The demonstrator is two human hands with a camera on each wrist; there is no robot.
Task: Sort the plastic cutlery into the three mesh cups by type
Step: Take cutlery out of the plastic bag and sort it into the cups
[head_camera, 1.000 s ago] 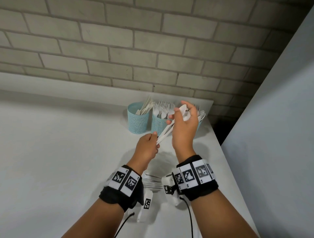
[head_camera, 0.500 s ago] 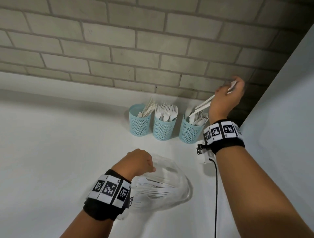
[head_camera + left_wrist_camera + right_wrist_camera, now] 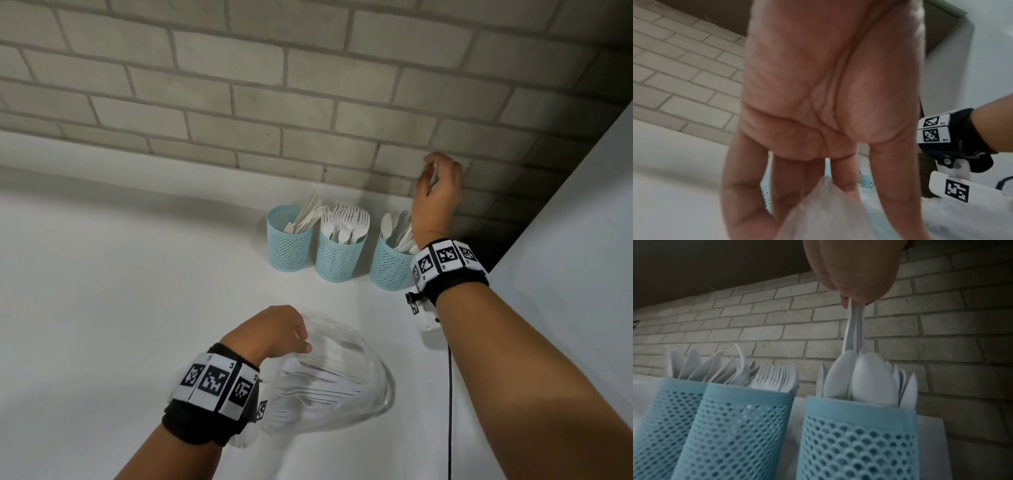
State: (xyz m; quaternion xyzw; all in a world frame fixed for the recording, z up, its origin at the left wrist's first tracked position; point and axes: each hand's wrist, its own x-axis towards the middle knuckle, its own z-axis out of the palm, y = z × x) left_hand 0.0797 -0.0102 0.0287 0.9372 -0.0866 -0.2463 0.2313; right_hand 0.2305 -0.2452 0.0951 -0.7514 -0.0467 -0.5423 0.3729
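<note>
1. Whereas both hands were sharing them a second ago, the right hand (image 3: 440, 192) alone is pinching the spoons (image 3: 873, 378) by their handles, lowering them into the rightmost cup (image 3: 388, 270) (right of centre).
2. The left hand (image 3: 274, 330) is reaching the cutlery bag (image 3: 342, 387), lower centre; grip unclear.

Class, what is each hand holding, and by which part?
The right hand pinches white spoons by their handle tips, bowls down in the rightmost cup. The left hand grips the clear bag by its edge.
</note>
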